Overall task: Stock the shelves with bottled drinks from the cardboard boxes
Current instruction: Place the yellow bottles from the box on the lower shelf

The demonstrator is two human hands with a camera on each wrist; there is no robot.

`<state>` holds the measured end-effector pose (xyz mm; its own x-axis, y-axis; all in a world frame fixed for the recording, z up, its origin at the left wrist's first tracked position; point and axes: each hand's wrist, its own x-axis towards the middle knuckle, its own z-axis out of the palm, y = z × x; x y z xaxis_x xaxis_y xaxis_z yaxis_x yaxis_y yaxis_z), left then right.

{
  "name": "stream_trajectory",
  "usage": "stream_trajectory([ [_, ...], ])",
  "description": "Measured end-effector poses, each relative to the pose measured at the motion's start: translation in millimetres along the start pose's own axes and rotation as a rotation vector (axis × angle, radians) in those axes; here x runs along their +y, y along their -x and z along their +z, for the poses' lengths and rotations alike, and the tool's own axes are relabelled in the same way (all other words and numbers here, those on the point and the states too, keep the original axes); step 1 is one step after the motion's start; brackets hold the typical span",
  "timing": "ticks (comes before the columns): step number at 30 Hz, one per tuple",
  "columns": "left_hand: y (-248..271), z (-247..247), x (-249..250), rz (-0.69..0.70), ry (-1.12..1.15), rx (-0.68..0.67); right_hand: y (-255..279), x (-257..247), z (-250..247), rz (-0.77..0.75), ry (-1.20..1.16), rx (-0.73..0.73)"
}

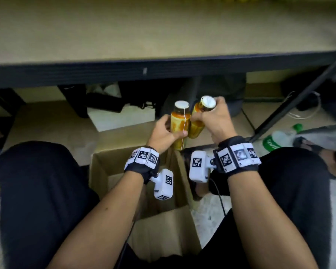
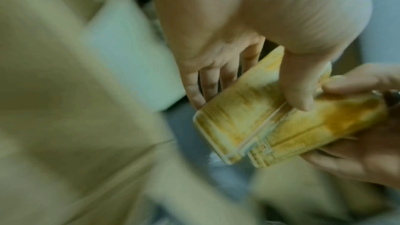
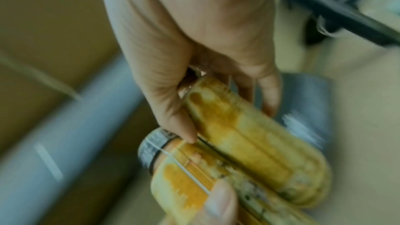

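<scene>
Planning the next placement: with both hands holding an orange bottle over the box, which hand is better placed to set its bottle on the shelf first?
Probably the right hand: its orange plastic bottle sits higher and nearer the tan shelf board than the left hand.

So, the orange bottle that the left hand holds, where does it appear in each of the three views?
Head: centre, the left bottle of the pair, above the cardboard box, gripped by the left hand.
Left wrist: right of centre, under the thumb.
Right wrist: bottom centre, cap at the upper left.
Shared landmark: the second orange bottle, alongside it, held by the right hand.
</scene>
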<state>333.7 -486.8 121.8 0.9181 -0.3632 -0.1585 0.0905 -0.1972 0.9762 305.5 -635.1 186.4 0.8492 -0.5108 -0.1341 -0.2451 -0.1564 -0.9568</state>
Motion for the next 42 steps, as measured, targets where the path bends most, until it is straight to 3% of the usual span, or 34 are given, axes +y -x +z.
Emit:
stream_trajectory([
  [4,-1,20,86,0.159,0.029,-0.145,8,-63,-68,-0.173,0.018,0.021],
  [11,-37,59,214,0.248,-0.058,-0.364,-24,-142,-161,-0.304,0.109,0.028],
  [19,-126,105,330,0.363,-0.225,-0.229,-98,-190,-221,-0.363,0.196,0.031],
  [31,-293,169,386,0.431,-0.789,-0.103,-267,-205,-240,-0.256,0.327,0.071],
  [36,-358,187,417,0.608,-0.841,-0.056,-341,-211,-255,-0.214,0.332,0.104],
  [42,-435,202,453,0.798,-0.968,0.030,-416,-222,-257,-0.269,0.411,0.141],
])
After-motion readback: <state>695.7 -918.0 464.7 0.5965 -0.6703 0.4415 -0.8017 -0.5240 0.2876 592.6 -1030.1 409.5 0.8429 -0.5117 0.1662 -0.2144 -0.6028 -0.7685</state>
